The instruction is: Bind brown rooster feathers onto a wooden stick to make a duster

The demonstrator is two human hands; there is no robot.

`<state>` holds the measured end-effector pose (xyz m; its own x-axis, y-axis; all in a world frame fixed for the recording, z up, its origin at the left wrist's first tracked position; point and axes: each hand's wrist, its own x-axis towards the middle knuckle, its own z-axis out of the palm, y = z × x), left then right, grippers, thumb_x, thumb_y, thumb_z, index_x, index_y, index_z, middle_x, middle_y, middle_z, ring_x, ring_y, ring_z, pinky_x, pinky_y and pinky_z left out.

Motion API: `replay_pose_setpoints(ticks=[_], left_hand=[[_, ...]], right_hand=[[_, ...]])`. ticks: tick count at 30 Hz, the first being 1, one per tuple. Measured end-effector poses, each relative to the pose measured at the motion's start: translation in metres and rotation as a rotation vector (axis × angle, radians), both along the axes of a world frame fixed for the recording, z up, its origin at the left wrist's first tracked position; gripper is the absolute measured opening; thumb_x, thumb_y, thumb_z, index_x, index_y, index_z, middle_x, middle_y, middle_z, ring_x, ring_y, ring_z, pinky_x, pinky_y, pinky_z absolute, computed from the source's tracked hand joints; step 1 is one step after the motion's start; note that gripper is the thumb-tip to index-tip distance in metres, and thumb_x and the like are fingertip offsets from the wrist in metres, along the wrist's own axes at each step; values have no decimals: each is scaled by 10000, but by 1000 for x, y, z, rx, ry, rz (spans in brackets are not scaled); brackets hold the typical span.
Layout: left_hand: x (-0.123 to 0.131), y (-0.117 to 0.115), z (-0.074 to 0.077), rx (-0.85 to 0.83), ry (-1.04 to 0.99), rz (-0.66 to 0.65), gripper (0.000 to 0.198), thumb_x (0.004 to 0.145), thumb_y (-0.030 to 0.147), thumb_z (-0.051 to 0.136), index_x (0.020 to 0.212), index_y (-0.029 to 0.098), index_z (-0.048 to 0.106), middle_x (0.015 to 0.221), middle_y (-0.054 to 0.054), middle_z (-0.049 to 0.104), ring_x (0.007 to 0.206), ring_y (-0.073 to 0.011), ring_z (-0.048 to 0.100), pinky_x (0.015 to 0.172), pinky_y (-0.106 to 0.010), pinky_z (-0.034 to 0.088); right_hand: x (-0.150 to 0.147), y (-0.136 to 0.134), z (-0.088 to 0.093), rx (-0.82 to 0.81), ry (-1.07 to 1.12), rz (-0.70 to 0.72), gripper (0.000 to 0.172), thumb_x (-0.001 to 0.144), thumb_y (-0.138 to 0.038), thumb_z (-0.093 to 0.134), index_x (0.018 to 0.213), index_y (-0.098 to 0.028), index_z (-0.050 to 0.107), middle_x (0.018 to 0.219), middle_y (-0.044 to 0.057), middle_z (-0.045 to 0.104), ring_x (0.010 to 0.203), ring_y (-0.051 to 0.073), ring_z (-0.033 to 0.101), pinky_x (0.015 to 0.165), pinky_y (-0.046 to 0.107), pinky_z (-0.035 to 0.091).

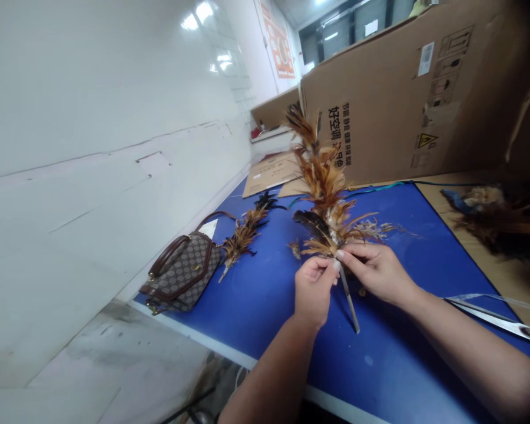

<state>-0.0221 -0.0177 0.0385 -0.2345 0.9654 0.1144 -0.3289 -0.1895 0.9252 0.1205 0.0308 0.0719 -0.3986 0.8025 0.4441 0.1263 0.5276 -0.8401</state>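
A long feather duster (324,176) with orange-brown and dark feathers stands tilted over the blue table, its thin bare stick (350,300) pointing down toward me. My left hand (313,288) pinches the stick just below the lowest feathers. From the other side my right hand (377,271) is closed at the same spot, thumb and forefinger on the feather bases. The fingertips of both hands nearly meet there. A dark feather (312,224) sticks out to the left above them. Whether the fingers also hold a loose feather or binding is too small to make out.
A shorter feathered stick (242,235) lies left, beside a patterned handbag (183,271). Scissors (503,321) lie at the right edge, near a heap of dark feathers (503,224). A big cardboard box (388,112) stands behind the blue table (256,306); a white wall (92,194) runs along the left.
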Motion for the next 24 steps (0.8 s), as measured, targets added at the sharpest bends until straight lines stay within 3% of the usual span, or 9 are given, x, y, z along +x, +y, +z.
replay_pose_setpoints(ticks=[3, 8, 14, 20, 24], left_hand=[[2, -1, 2, -31, -115, -75, 287, 796, 326, 825, 784, 141, 605, 712, 6, 633, 641, -77, 559, 639, -215, 428], [0, -2, 6, -56, -205, -206, 331, 774, 339, 842, 805, 155, 569, 682, -9, 656, 591, -125, 617, 615, -267, 469], [-6, 2, 2, -73, -242, -241, 314, 758, 297, 845, 808, 149, 573, 742, -29, 685, 601, -134, 637, 595, -275, 480], [-13, 4, 1, -188, -192, -248, 345, 705, 313, 876, 818, 116, 617, 735, -66, 695, 630, -180, 686, 612, -307, 526], [-10, 3, 0, -172, -199, -192, 386, 670, 311, 899, 819, 137, 588, 690, -48, 691, 622, -208, 702, 608, -339, 558]], right_hand=[[-1, -1, -1, -37, 22, 1, 360, 975, -434, 593, 747, -179, 706, 726, 27, 643, 686, 163, 598, 665, 285, 470], [-1, -3, 0, -223, 66, 119, 397, 970, -466, 604, 700, -180, 658, 579, -6, 590, 499, 131, 551, 520, 265, 448], [3, -3, 5, -178, 68, 161, 365, 982, -429, 610, 730, -183, 709, 630, 25, 696, 638, 165, 652, 698, 285, 510], [2, -3, 2, -220, 65, 158, 373, 966, -450, 628, 716, -182, 698, 624, 20, 676, 601, 154, 623, 633, 271, 496], [1, -2, -1, -253, 56, 157, 387, 964, -471, 621, 719, -178, 685, 615, 23, 663, 569, 151, 607, 581, 268, 479]])
